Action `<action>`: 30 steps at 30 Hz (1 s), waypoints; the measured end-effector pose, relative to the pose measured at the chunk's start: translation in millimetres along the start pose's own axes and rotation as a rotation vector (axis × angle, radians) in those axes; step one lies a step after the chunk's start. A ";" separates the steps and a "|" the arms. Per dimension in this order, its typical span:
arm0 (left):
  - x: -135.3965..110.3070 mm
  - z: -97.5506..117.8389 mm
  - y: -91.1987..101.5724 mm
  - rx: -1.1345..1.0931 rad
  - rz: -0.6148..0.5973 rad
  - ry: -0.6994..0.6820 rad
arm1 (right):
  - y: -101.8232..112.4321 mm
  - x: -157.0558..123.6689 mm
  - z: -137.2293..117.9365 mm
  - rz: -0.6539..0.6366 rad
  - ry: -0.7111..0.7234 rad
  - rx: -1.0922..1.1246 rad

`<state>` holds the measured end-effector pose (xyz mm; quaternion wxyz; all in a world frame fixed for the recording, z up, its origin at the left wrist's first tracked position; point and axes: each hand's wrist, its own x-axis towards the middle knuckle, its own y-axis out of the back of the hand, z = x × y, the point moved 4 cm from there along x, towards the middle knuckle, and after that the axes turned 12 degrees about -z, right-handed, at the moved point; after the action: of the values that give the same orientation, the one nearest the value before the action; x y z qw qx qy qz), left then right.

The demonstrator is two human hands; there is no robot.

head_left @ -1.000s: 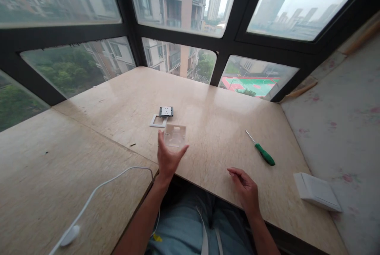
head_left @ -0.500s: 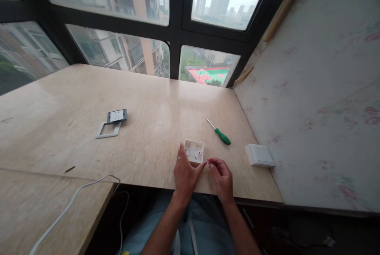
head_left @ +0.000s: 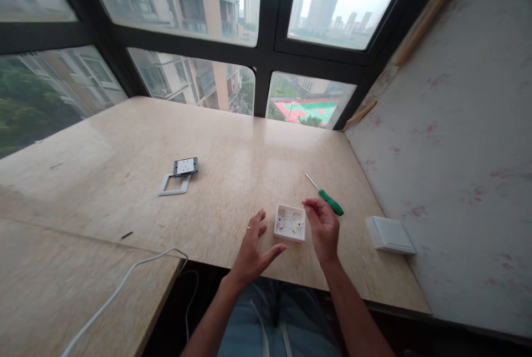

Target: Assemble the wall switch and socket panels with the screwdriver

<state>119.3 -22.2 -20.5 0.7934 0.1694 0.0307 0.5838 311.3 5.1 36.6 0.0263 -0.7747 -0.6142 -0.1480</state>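
A white square socket back box (head_left: 290,223) lies on the stone ledge with its hollow side up. To its left, my left hand (head_left: 254,246) is open, thumb and fingers apart, not touching the box. At the box's upper right corner, my right hand (head_left: 323,228) has its fingertips pinched together; whatever they hold is too small to make out. Just beyond that hand rests a screwdriver (head_left: 331,202) with a green handle, its shaft pointing away to the left.
Farther left, a socket insert (head_left: 185,166) overlaps a white frame (head_left: 161,191). A white switch in its box (head_left: 390,234) stands by the papered wall at right. A small dark stick (head_left: 127,235) and a white cable (head_left: 124,282) lie near the left front edge.
My left hand has come off the box and opened out to its left. My right hand has moved up from the box's lower right to its upper right corner. The view has shifted.
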 end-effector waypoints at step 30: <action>-3.2 3.9 42.6 0.224 -0.030 0.009 | -332.7 158.9 23.9 -1.121 0.160 -0.135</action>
<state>80.1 -14.9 -4.3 0.7779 0.2542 0.1018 0.5656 28.9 241.6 8.4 -0.0596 -0.3169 -0.9166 -0.2365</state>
